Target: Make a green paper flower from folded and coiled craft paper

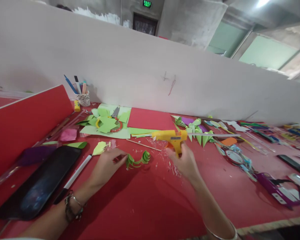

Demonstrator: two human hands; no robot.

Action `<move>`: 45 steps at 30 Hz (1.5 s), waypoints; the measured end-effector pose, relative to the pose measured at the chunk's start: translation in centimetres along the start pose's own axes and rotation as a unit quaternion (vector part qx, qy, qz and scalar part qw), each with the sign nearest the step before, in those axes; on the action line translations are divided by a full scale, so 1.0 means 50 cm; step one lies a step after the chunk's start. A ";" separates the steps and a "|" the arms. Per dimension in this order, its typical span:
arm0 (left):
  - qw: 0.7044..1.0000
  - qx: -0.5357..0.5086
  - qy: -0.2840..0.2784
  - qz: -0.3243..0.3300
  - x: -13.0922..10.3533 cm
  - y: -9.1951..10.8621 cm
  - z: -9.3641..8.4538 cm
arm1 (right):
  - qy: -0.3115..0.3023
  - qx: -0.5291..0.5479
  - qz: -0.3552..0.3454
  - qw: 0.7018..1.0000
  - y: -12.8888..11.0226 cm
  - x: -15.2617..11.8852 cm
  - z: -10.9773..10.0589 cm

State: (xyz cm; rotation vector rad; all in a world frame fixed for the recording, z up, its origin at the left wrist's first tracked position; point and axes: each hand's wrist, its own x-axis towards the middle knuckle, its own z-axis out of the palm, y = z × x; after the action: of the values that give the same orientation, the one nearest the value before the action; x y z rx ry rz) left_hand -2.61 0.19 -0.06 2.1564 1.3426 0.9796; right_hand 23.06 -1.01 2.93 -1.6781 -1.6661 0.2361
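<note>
My left hand [110, 166] pinches one end of a curled green paper strip [135, 162], whose far end winds into a coil. In my right hand [185, 161] is a yellow glue gun [172, 137], gripped by its handle with the nozzle facing left. A clear glue stick [212, 135] juts out of its back to the right. The nozzle sits above and beyond the coil, apart from it. Under both hands lies the red tabletop [145, 203], with pale scraps near the glue gun.
Green paper pieces and scissors [116, 111] lie at the back left, beside a red sheet [150, 119]. Folded green paper shapes [195, 130] are behind the glue gun. A black phone [40, 183] and marker [77, 171] lie left; a purple power strip [277, 190] right.
</note>
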 end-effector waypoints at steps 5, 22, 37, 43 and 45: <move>0.999 0.018 0.030 0.003 0.001 0.001 -0.003 | -0.016 -0.037 0.004 0.999 -0.014 -0.030 0.040; 0.997 -0.045 0.052 -0.031 -0.007 0.026 0.007 | -0.013 -0.052 -0.029 0.998 -0.016 -0.055 0.070; 0.988 -0.126 0.019 -0.083 -0.007 0.022 0.015 | -0.039 -0.076 -0.011 0.996 -0.015 -0.057 0.071; 0.990 -0.120 0.025 -0.076 -0.007 0.027 0.009 | -0.039 -0.094 -0.028 0.994 -0.017 -0.057 0.067; 0.989 -0.121 0.023 -0.078 -0.006 0.029 0.008 | -0.036 -0.107 -0.036 0.993 -0.014 -0.057 0.067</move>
State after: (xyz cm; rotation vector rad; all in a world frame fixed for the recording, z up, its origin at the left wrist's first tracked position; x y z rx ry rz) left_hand -1.53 -0.74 0.52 1.8324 1.3161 1.0744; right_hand 20.11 -2.47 -0.04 -1.7786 -1.8560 0.0857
